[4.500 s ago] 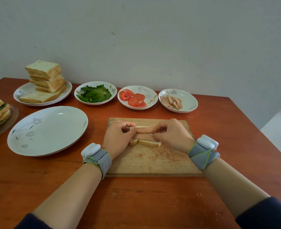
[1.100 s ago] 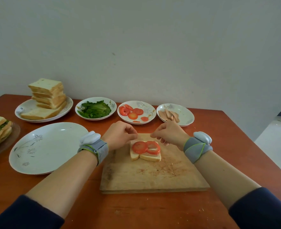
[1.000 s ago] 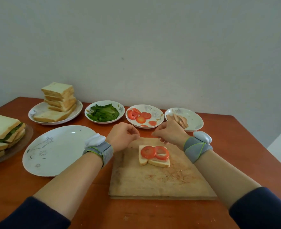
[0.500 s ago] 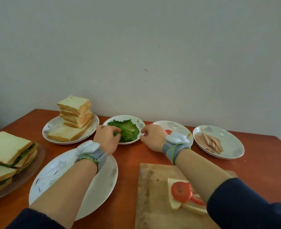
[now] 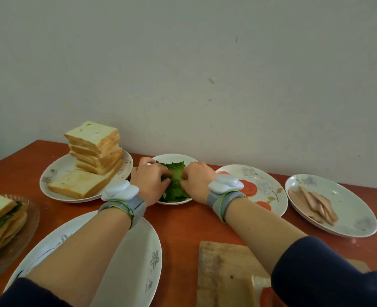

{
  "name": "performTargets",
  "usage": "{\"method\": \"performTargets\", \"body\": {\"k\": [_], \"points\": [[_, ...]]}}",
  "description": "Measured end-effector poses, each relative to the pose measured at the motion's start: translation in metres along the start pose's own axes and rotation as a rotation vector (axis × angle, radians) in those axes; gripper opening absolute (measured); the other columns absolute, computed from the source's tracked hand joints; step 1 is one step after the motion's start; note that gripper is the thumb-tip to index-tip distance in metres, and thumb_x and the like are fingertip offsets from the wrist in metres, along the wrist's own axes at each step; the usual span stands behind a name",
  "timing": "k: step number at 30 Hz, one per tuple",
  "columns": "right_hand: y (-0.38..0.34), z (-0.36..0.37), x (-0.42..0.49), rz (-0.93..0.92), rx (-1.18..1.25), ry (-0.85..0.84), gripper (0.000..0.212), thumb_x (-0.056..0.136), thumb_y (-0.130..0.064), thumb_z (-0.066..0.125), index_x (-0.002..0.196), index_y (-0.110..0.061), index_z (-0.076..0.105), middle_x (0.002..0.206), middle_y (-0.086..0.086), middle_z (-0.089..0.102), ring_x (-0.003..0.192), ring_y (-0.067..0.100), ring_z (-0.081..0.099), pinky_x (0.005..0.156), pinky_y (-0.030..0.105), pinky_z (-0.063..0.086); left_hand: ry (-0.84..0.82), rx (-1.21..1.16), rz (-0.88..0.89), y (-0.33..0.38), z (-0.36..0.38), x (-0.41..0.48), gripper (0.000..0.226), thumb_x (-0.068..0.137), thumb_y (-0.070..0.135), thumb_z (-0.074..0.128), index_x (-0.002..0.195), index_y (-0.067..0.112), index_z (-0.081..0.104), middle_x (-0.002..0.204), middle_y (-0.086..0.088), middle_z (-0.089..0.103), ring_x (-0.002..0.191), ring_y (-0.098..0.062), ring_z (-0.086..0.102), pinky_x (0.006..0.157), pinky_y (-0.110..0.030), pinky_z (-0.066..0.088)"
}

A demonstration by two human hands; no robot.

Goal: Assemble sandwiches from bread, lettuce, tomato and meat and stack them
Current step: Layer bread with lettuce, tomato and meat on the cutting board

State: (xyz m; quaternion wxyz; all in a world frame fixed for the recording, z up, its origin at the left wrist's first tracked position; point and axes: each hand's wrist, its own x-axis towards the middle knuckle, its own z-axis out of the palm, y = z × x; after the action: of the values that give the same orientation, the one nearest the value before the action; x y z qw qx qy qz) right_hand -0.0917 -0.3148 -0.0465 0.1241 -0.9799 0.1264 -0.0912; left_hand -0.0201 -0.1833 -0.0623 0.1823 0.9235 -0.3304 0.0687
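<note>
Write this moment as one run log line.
step: pick lettuce | left hand: grips lettuce | right hand: grips lettuce | lettuce: in bowl

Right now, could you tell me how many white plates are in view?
5: bread plate, lettuce plate, tomato plate, meat plate, bare plate at front left.

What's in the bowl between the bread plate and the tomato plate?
Green lettuce fills the bowl; the left hand and right hand both grip leaves. The bowl's bottom is covered by leaves and hands.
</note>
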Motion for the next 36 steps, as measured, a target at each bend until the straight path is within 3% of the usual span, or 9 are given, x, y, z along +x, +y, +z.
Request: {"method": "performTargets", "body": {"k": [6,10,15,19,21,24,26,32,36], "points": [[-0.001,-0.012,-0.001,-0.002,0.078,0.048,0.023,0.087,-0.018,0.051,0.09,-0.014,0.073,0.095,0.009,0.068,0.088,0.03,0.063,0.065,0.027,0.044,0.044,-0.119,-0.063,0.002,-0.002,-0.006,0.031,0.091,0.029,0.058,0.122,0.032,0.063,0.12,0.002,0.059,0.127,-0.02,0.034,0.099,-0.037,0.038],[-0.004,-0.039,-0.012,-0.018,0.197,0.145,0.02,0.088,-0.019,0.054,0.095,-0.014,0.073,0.104,0.008,0.066,0.096,0.028,0.061,0.079,0.03,0.047,0.104,-0.319,-0.079,0.006,-0.017,-0.014,0.036,0.087,0.024,0.062,0.123,0.028,0.062,0.12,0.0,0.064,0.12,-0.02,0.05,0.098,-0.037,0.045],[-0.006,-0.082,-0.041,0.057,0.547,0.148,0.01,0.085,-0.017,0.062,0.082,-0.014,0.071,0.079,0.003,0.068,0.071,0.013,0.059,0.068,0.024,0.046,0.132,-0.513,-0.034,0.032,-0.05,-0.037,0.03,0.084,0.016,0.066,0.114,0.02,0.068,0.103,0.003,0.07,0.096,-0.014,0.064,0.083,-0.026,0.049],[-0.002,-0.112,-0.077,0.171,0.867,0.1,0.016,0.087,-0.014,0.064,0.072,-0.009,0.064,0.078,0.017,0.066,0.066,0.022,0.06,0.07,0.037,0.054,0.03,-0.841,-0.064,0.06,-0.068,-0.065,0.018,0.086,0.018,0.067,0.103,0.024,0.07,0.094,0.006,0.073,0.087,-0.006,0.068,0.083,-0.022,0.053],[0.001,-0.12,-0.091,0.234,1.002,0.082,0.016,0.089,-0.013,0.061,0.074,-0.007,0.062,0.074,0.014,0.063,0.06,0.021,0.061,0.063,0.032,0.054,-0.064,-1.023,-0.088,0.073,-0.072,-0.079,0.014,0.089,0.017,0.064,0.1,0.018,0.072,0.088,0.004,0.074,0.078,-0.003,0.069,0.077,-0.017,0.054],[0.012,-0.128,-0.128,0.303,1.145,0.065,0.014,0.091,-0.013,0.059,0.08,-0.007,0.061,0.069,0.01,0.062,0.051,0.015,0.063,0.049,0.022,0.052,-0.243,-1.222,-0.157,0.099,-0.075,-0.105,0.014,0.092,0.021,0.059,0.089,0.02,0.073,0.087,0.003,0.075,0.084,-0.01,0.07,0.085,-0.028,0.055],[0.023,-0.129,-0.149,0.338,1.18,0.058,0.012,0.091,-0.014,0.059,0.082,-0.007,0.061,0.07,0.01,0.061,0.052,0.016,0.063,0.049,0.023,0.052,-0.347,-1.306,-0.195,0.113,-0.073,-0.119,0.019,0.094,0.022,0.056,0.085,0.018,0.072,0.083,0.004,0.075,0.081,-0.009,0.071,0.079,-0.026,0.055],[0.053,-0.13,-0.201,0.447,1.151,0.087,0.011,0.091,-0.014,0.06,0.084,-0.005,0.062,0.071,0.012,0.06,0.056,0.019,0.058,0.048,0.024,0.051,-0.374,-1.105,-0.126,0.151,-0.056,-0.148,0.02,0.095,0.023,0.055,0.096,0.013,0.073,0.081,0.002,0.07,0.062,-0.003,0.059,0.058,-0.01,0.044],[0.065,-0.135,-0.223,0.45,1.109,0.135,0.013,0.091,-0.015,0.061,0.083,-0.004,0.062,0.074,0.015,0.06,0.06,0.021,0.056,0.047,0.022,0.051,-0.298,-0.993,-0.038,0.174,-0.051,-0.157,0.019,0.092,0.013,0.057,0.105,0.019,0.07,0.096,0.006,0.07,0.083,0.003,0.06,0.071,-0.008,0.042]]}}
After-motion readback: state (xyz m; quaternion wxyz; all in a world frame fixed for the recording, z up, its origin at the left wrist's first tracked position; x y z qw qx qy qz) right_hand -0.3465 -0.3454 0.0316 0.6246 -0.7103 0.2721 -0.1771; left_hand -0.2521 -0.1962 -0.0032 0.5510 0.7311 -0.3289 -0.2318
